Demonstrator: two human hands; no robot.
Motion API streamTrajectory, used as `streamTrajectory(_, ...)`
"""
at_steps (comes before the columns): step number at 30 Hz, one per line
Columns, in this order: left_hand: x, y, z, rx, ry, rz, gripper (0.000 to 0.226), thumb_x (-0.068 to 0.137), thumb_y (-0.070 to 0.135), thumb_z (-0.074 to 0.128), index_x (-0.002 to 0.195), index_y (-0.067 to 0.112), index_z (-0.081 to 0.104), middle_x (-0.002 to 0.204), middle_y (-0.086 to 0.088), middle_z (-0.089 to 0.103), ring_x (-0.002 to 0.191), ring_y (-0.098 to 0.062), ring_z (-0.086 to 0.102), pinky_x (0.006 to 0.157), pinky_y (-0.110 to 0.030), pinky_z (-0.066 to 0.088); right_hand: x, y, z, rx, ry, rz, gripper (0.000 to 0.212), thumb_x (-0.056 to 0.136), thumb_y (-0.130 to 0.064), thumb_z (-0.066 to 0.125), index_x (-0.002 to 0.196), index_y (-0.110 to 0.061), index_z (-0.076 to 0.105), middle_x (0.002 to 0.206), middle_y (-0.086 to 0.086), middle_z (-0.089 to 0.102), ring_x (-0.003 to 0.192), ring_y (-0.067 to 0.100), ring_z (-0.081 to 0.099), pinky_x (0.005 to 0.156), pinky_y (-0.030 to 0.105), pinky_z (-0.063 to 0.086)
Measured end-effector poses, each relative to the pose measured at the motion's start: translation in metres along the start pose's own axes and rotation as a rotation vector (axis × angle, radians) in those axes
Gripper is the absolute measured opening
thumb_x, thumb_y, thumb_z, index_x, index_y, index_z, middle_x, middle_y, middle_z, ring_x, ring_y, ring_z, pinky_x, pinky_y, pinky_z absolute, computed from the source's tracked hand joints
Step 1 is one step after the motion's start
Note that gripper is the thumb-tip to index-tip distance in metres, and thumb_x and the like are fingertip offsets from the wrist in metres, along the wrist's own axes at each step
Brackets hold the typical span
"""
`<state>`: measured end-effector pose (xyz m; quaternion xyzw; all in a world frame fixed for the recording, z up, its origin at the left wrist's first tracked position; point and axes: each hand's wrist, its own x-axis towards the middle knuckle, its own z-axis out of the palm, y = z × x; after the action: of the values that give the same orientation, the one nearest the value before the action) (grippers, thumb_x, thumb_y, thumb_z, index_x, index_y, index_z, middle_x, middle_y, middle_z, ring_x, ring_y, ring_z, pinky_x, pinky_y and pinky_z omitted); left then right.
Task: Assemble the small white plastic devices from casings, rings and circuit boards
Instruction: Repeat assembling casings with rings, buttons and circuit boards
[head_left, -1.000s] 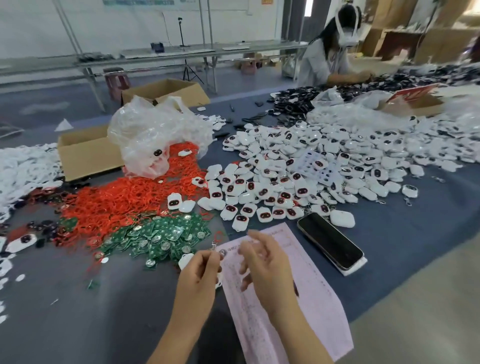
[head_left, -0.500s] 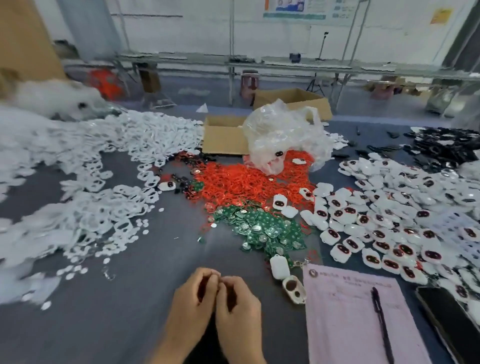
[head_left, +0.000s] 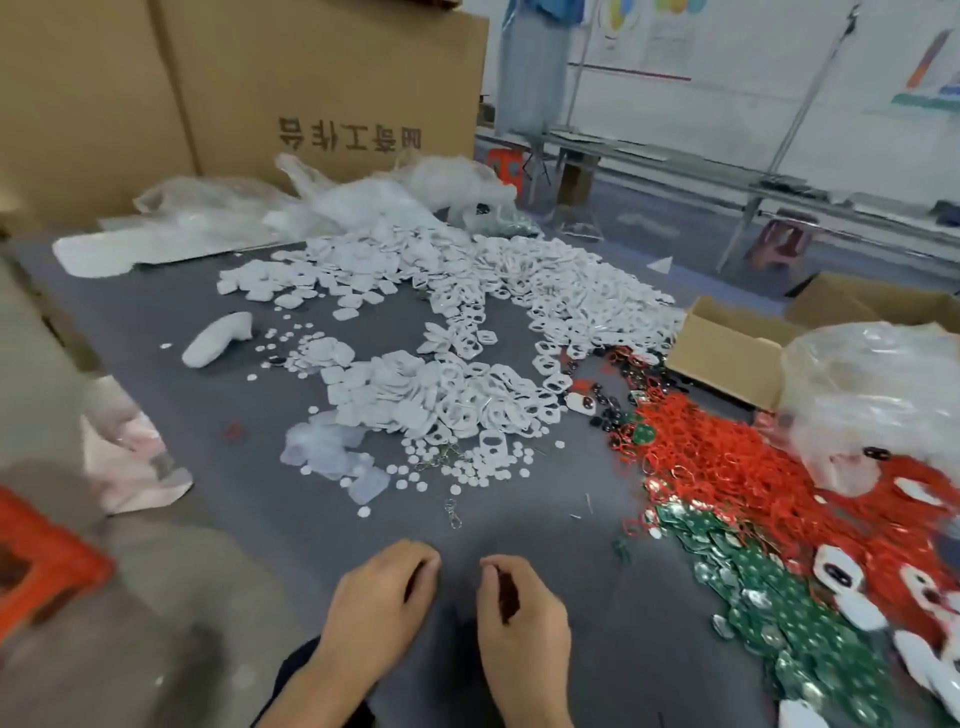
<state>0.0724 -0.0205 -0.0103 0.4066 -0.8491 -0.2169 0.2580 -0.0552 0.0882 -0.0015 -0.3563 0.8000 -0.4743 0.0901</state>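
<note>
Both my hands hover low over the grey table (head_left: 270, 525), a little apart. My left hand (head_left: 384, 592) has its fingers curled in, and I see nothing in it. My right hand (head_left: 522, 616) is curled too, with a small dark red piece (head_left: 506, 597) showing between thumb and fingers; it is too small to name. A wide heap of white casings (head_left: 467, 312) lies ahead. Red rings (head_left: 727, 467) and green circuit boards (head_left: 779, 597) are piled to the right, with a few closed white devices (head_left: 836, 571) among them.
Small white discs (head_left: 467, 462) and a metal key clasp (head_left: 453, 512) lie just beyond my hands. An open cardboard box (head_left: 727, 353) and a plastic bag (head_left: 872, 384) sit at the right. Large cartons (head_left: 311, 88) stand behind the table; an orange stool (head_left: 41, 561) is at the left.
My view has swung left, away from the finished devices, the pink sheet and the phone, onto the casing heap. My hands, pressed together half a second ago, have drawn apart.
</note>
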Motion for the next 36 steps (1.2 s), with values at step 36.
streamTrajectory(36, 0.094, -0.116, -0.033, 0.066, 0.46, 0.015, 0.015, 0.089, 0.032, 0.073, 0.101, 0.024, 0.069, 0.138, -0.006, 0.053, 0.135, -0.034, 0.045, 0.113, -0.047, 0.034, 0.081, -0.09, 0.167, -0.167, 0.027, -0.442, 0.022, 0.091, -0.02, 0.068, 0.113, -0.019, 0.072, 0.106, -0.011, 0.066, 0.102, 0.016, 0.057, 0.094, 0.026, 0.045)
